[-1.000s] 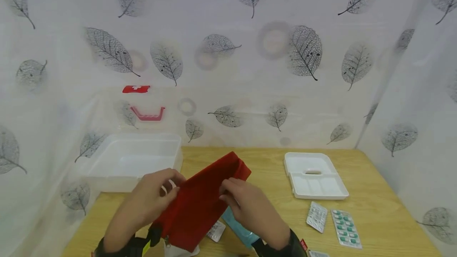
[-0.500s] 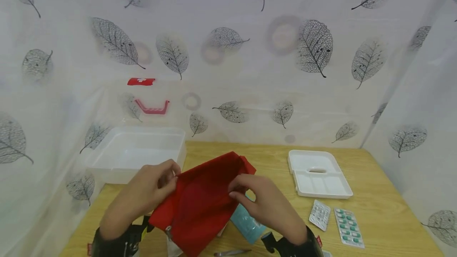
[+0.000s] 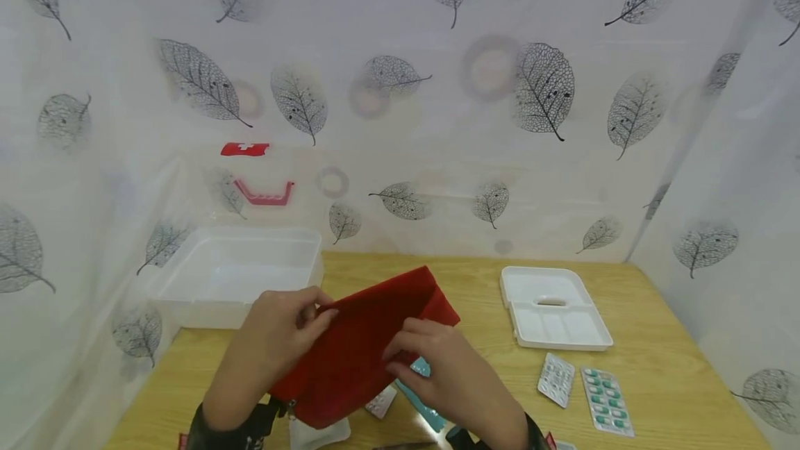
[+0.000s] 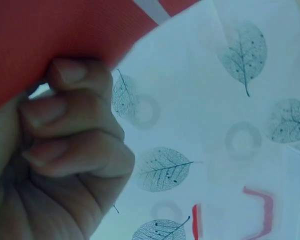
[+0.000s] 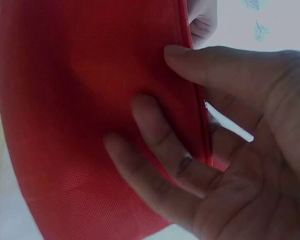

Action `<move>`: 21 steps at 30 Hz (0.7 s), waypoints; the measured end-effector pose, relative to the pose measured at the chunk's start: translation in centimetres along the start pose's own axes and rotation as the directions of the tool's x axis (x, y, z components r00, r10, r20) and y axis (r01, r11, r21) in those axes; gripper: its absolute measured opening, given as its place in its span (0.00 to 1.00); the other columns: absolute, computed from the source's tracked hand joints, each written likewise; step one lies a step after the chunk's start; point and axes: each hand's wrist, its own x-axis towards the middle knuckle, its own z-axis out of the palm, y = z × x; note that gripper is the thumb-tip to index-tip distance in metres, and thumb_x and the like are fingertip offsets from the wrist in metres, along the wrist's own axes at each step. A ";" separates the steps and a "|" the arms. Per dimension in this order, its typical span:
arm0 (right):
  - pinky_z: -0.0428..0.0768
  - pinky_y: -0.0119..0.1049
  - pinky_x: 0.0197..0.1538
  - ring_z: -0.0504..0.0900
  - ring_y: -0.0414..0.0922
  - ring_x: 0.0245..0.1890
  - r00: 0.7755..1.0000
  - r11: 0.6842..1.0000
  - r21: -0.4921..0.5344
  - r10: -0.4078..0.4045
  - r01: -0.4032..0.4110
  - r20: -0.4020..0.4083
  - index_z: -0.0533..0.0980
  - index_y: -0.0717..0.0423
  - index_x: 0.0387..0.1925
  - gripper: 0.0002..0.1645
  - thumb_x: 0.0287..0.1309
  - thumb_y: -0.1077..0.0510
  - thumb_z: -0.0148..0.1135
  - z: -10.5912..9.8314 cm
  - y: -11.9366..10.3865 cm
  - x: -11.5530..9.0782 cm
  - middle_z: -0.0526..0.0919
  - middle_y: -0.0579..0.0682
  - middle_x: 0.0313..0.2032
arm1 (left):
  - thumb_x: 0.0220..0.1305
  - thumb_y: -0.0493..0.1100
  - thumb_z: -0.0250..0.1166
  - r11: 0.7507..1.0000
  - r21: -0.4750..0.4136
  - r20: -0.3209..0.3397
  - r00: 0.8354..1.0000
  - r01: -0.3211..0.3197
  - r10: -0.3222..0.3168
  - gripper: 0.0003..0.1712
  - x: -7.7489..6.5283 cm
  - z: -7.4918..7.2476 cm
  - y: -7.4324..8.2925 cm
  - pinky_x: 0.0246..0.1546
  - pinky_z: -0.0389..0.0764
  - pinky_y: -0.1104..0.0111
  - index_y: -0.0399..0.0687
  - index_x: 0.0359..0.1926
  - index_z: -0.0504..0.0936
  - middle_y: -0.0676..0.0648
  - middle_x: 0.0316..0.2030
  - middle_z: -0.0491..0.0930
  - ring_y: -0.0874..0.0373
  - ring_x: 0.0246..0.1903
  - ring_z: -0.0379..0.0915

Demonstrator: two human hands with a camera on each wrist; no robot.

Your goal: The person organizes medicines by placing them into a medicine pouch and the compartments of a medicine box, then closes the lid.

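Note:
A red zippered fabric pouch (image 3: pixel 375 346) is held up tilted above the table, spanning both hands. My left hand (image 3: pixel 278 339) pinches its upper left edge between thumb and fingers; the left wrist view shows the other fingers (image 4: pixel 80 120) curled below the red fabric. My right hand (image 3: pixel 446 367) grips the pouch's near right edge. In the right wrist view, the thumb lies at the zip edge and two fingers (image 5: pixel 155 125) rest on the red face. The zip pull (image 3: pixel 291 405) hangs at the lower left corner. The inside of the pouch is hidden.
An open white box (image 3: pixel 237 262) stands at the back left and a white divided tray (image 3: pixel 562 311) at the right. Two blister packs, one silver (image 3: pixel 555 380) and one with green capsules (image 3: pixel 606 401), lie before the tray. A blue sachet (image 3: pixel 425 405) lies beneath the hands.
The pouch first tilted toward me and spread wider, then swung back up with its right end raised. Both hands kept hold of it. The head view shifted slightly.

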 end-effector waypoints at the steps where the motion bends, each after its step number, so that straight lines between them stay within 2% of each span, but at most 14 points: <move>1: 0.81 0.26 0.44 0.80 0.30 0.39 1.000 1.000 -0.009 0.010 -0.010 0.000 0.83 0.46 0.37 0.08 0.58 0.60 0.74 0.0 0.0 0.0 0.81 0.34 0.36 | 0.61 0.38 0.73 1.000 0.009 -0.010 1.000 0.008 -0.008 0.03 0.0 0.1 0.1 0.19 0.70 0.74 0.51 0.33 0.87 0.62 0.16 0.69 0.69 0.18 0.63; 8: 0.81 0.28 0.43 0.78 0.31 0.39 0.994 0.995 0.007 0.097 -0.098 0.054 0.81 0.43 0.35 0.08 0.59 0.59 0.73 0.0 0.4 0.0 0.81 0.33 0.36 | 0.59 0.34 0.71 0.993 0.078 -0.096 0.992 0.088 -0.080 0.06 -0.2 0.0 0.0 0.18 0.68 0.74 0.50 0.29 0.85 0.59 0.15 0.69 0.66 0.16 0.62; 11: 0.81 0.30 0.45 0.77 0.33 0.42 0.992 0.993 -0.039 0.114 -0.112 0.058 0.81 0.41 0.36 0.08 0.59 0.57 0.73 -0.1 0.6 0.0 0.81 0.32 0.38 | 0.59 0.35 0.70 0.991 0.089 -0.125 0.988 0.099 -0.087 0.05 0.0 -0.1 -0.4 0.18 0.69 0.73 0.49 0.29 0.85 0.59 0.14 0.69 0.65 0.16 0.63; 15: 0.82 0.34 0.50 0.79 0.36 0.48 0.994 0.986 -0.146 0.088 -0.078 0.063 0.82 0.41 0.46 0.13 0.60 0.54 0.73 -0.1 0.7 -0.1 0.82 0.33 0.46 | 0.61 0.36 0.68 0.995 0.030 -0.110 0.989 0.098 -0.094 0.04 0.2 0.1 -0.6 0.17 0.70 0.73 0.50 0.31 0.86 0.59 0.15 0.69 0.65 0.16 0.64; 17: 0.82 0.35 0.52 0.79 0.37 0.51 0.994 0.984 -0.161 0.084 -0.073 0.066 0.82 0.41 0.51 0.17 0.60 0.54 0.73 -0.1 0.6 -0.3 0.81 0.35 0.51 | 0.62 0.36 0.68 0.996 -0.007 -0.088 0.992 0.091 -0.091 0.05 0.3 0.3 -0.7 0.17 0.70 0.73 0.50 0.31 0.86 0.60 0.15 0.69 0.66 0.16 0.63; 21: 0.82 0.30 0.49 0.79 0.33 0.46 0.993 0.982 -0.163 0.105 -0.095 0.055 0.82 0.42 0.51 0.16 0.61 0.52 0.72 -0.5 0.2 -1.4 0.77 0.35 0.50 | 0.61 0.35 0.68 0.999 -0.024 -0.071 0.996 0.046 -0.047 0.05 0.6 0.7 -1.0 0.19 0.70 0.73 0.50 0.31 0.87 0.61 0.15 0.68 0.68 0.16 0.62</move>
